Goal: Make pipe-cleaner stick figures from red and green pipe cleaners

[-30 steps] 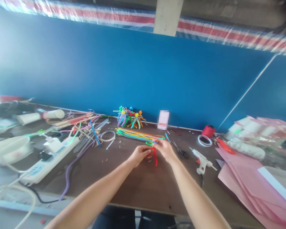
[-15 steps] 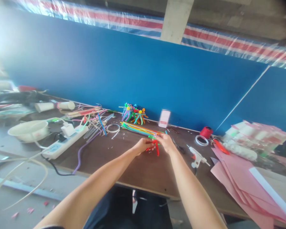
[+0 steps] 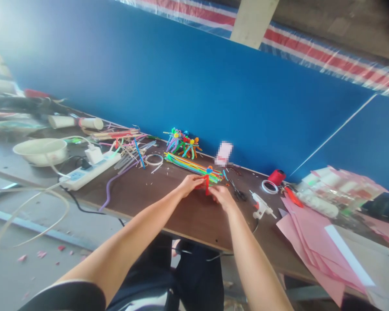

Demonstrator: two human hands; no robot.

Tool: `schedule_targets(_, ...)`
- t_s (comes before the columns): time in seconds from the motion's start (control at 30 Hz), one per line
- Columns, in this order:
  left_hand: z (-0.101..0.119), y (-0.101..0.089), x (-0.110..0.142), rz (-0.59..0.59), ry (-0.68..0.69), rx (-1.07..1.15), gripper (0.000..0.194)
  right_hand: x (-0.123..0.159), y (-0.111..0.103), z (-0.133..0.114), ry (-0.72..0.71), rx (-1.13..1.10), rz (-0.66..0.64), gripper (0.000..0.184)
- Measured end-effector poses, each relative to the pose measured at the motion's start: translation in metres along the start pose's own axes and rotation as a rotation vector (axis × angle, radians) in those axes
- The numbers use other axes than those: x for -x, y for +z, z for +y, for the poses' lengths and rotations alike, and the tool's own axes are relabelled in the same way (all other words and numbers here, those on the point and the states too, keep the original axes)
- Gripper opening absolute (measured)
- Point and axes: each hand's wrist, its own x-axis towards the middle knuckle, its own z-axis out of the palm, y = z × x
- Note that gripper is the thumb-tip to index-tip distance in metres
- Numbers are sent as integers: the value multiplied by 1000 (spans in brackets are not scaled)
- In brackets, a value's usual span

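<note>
Above the brown table (image 3: 181, 218), my left hand (image 3: 191, 185) is closed on a bent red pipe cleaner (image 3: 207, 185), which stands up from its fingertips. Close on the other side is my right hand (image 3: 222, 195), its fingers pinched at the lower part of the same red piece. Just beyond both hands lies a bundle of coloured pipe cleaners (image 3: 191, 165). A small blue piece (image 3: 209, 170) shows above the red one; whether they are joined I cannot tell. Behind the bundle stand several finished-looking pipe cleaner figures (image 3: 183, 143).
Scissors (image 3: 239, 193) and a white glue gun (image 3: 262, 205) lie to the right, before a red thread spool (image 3: 276, 177) and pink sheets (image 3: 304, 233). Leftward are a power strip (image 3: 90, 170), a pale bowl (image 3: 40, 152) and a purple strip (image 3: 112, 185). A blue panel (image 3: 181, 77) backs the table.
My right hand has shifted from above the red pipe cleaner to its lower right side. The red piece now points upward instead of hanging down. The camera view has tilted slightly.
</note>
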Motion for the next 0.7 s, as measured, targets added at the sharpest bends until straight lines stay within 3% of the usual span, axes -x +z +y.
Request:
schedule_targets(0.33,-1,2,5,-42,17,-170,36,9,8,3,-105,82,125,24)
schedule_targets(0.7,-6,3,2,6,73,-439,26,4,11,9,-90,37,280,29)
